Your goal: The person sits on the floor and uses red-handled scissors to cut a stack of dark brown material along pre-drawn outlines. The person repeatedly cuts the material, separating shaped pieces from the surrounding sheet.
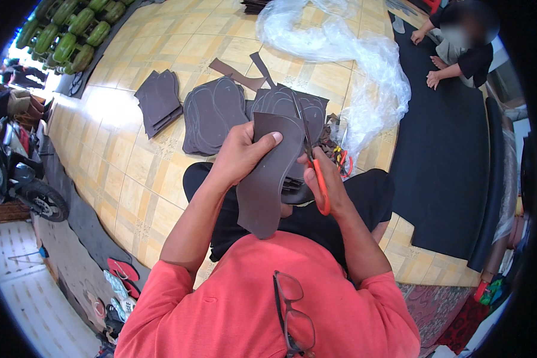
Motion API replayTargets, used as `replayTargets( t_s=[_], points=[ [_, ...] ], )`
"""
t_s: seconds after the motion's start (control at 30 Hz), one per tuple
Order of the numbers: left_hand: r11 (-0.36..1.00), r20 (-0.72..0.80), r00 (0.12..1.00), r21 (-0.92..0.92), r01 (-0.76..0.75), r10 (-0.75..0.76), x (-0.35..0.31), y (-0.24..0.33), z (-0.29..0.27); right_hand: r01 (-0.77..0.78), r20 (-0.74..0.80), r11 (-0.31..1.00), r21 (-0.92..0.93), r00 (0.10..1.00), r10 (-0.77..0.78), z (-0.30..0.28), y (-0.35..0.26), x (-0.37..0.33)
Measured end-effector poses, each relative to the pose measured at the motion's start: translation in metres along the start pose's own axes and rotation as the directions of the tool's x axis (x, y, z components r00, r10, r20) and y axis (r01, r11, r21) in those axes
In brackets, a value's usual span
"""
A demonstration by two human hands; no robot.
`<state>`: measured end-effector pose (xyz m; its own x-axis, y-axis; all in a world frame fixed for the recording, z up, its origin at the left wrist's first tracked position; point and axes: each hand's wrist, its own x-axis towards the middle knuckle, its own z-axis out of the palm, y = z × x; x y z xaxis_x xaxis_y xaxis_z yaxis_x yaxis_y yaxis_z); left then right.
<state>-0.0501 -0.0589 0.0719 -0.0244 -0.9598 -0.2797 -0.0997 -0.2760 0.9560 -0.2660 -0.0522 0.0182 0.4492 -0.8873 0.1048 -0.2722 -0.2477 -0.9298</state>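
My left hand (243,149) pinches a brown sheet (267,179) between thumb and fingers, with a curved sole-like outline along its right side. In my right hand (335,186) is a pair of scissors (321,190) with orange handles. The blades point away from me, along the sheet's upper right edge; I cannot tell how far apart they are. Beyond my hands lie brown sheets marked with sole outlines: a middle stack (212,116), a left stack (158,98) and a right stack (310,104) partly hidden by the held sheet. Two brown offcuts (237,74) lie behind them.
Crumpled clear plastic (364,56) spreads at the far right. A long black sheet (438,185) covers the right floor, where another person's hands (434,79) rest. Small scraps (328,143) lie by red-yellow handles (342,161). A motorbike (27,173), green cylinders (68,33) and sandals (122,271) stand left.
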Motion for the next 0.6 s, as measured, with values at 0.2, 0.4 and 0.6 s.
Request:
replayTargets(
  t_s=[0.2,0.4,0.6],
  points=[
    [1.0,0.066,0.998,-0.015,0.004,-0.003,0.001,0.002,-0.011,-0.017,0.085,1.0,0.01,0.996,0.017,-0.009,-0.002,-0.006],
    [0.996,0.144,0.987,0.068,0.065,-0.074,0.005,0.006,-0.03,-0.091,0.187,0.995,0.036,0.979,0.083,-0.016,-0.003,-0.011],
    [0.978,0.184,0.976,0.191,0.08,-0.116,0.014,0.009,-0.034,-0.295,0.228,0.952,0.078,0.935,0.271,-0.005,0.011,-0.02]
  ],
)
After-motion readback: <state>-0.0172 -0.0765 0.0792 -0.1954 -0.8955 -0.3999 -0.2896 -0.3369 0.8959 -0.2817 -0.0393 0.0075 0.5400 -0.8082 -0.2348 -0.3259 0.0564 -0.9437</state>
